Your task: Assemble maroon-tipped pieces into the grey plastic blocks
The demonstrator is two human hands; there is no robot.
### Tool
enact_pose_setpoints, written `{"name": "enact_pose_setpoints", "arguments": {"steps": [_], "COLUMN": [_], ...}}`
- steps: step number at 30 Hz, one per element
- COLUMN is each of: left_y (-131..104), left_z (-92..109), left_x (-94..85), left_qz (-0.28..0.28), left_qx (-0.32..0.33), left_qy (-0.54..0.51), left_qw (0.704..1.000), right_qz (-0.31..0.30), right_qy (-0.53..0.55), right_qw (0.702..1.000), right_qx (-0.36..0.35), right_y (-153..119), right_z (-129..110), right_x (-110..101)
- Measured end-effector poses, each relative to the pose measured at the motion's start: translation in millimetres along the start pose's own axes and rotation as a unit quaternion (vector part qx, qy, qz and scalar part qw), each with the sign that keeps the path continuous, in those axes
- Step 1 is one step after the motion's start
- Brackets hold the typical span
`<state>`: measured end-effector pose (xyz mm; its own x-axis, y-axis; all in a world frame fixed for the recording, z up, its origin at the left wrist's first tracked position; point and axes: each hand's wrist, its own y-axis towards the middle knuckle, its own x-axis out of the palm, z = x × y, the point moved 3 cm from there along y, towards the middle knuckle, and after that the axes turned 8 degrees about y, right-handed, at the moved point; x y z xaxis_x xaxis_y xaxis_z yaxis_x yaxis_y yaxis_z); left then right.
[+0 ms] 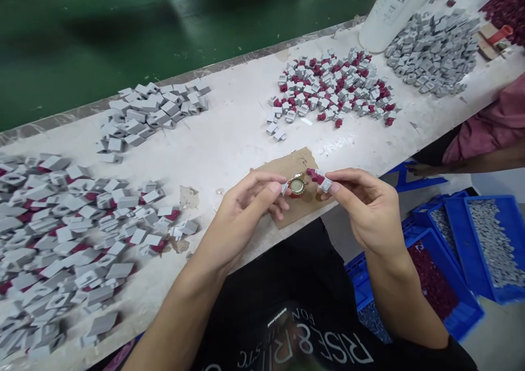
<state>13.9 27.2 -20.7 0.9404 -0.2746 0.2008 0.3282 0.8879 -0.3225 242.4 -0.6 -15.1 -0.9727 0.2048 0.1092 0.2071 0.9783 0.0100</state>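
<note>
My right hand (361, 204) pinches a small grey-and-maroon plastic part (322, 181) between thumb and fingers, its maroon end pointing left. My left hand (256, 201) is closed in a pinch, with a small grey piece (284, 187) showing at its fingertips, mostly covered by them. Between the two hands sits a small round gold-rimmed dish (297, 185) on a piece of brown cardboard (287, 166) at the table's near edge. The liquid-looking surface inside the dish is pale. Both hands hover just over the cardboard, apart from each other.
Piles of grey-and-maroon parts (332, 86) lie beyond the hands and at left (94, 218). Grey parts (151, 111) form further heaps. A white bottle (394, 12) stands at the back. Blue crates (463, 319) sit below right, near another person's arm (484, 160).
</note>
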Motion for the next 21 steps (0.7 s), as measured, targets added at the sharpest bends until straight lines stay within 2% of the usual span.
{"name": "enact_pose_setpoints", "arguments": {"steps": [4,11,16,21], "left_y": [4.8,9.3,11.2,11.0], "left_z": [0.6,6.1,10.0,7.4], "left_x": [5.3,24.7,33.3,33.3], "left_qz": [0.019,0.003,-0.013,-0.012], "left_qx": [0.039,0.037,0.062,0.059], "left_qy": [-0.023,-0.063,-0.087,-0.078], "left_qw": [0.999,0.997,0.994,0.995], "right_qz": [-0.006,-0.014,-0.015,0.002], "right_qy": [0.043,0.125,0.104,0.060], "right_qw": [0.998,0.987,0.993,0.998], "right_qx": [0.038,0.100,0.061,0.023], "right_y": [1.8,5.1,1.3,-3.0], "right_z": [2.5,2.3,-0.2,0.0], "right_x": [-1.3,2.1,3.5,3.9]}}
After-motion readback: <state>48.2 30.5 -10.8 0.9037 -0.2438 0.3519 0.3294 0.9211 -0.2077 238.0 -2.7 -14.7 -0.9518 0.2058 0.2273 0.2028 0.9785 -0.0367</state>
